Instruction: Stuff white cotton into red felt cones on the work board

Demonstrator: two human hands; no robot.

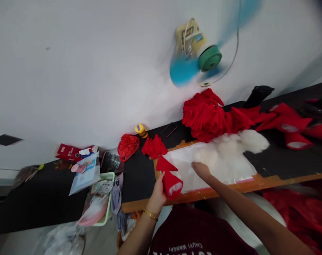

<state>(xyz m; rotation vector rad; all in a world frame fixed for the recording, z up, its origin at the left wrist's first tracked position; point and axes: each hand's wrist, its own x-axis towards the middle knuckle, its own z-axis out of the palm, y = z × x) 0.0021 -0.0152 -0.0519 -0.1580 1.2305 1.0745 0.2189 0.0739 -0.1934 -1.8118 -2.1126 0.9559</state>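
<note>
My left hand (159, 187) is wrapped round a red fabric cone (171, 182), whose open end faces me and shows white filling inside. Another red fabric piece (165, 163) lies just beyond it. My right hand (202, 170) is over a white sheet (182, 159), fingers closed together; whether a tuft is between them is too small to tell. Fluffy white stuffing (227, 147) spreads over the sheet beyond and to the right of that hand.
A big heap of red fabric pieces (206, 115) lies against the wall, with stuffed red pieces (294, 124) farther right. A phone (169, 130), a yellow-lidded jar (141, 130) and a red plastic bag (128, 147) are at the back left. A wall fan (209, 58) spins above.
</note>
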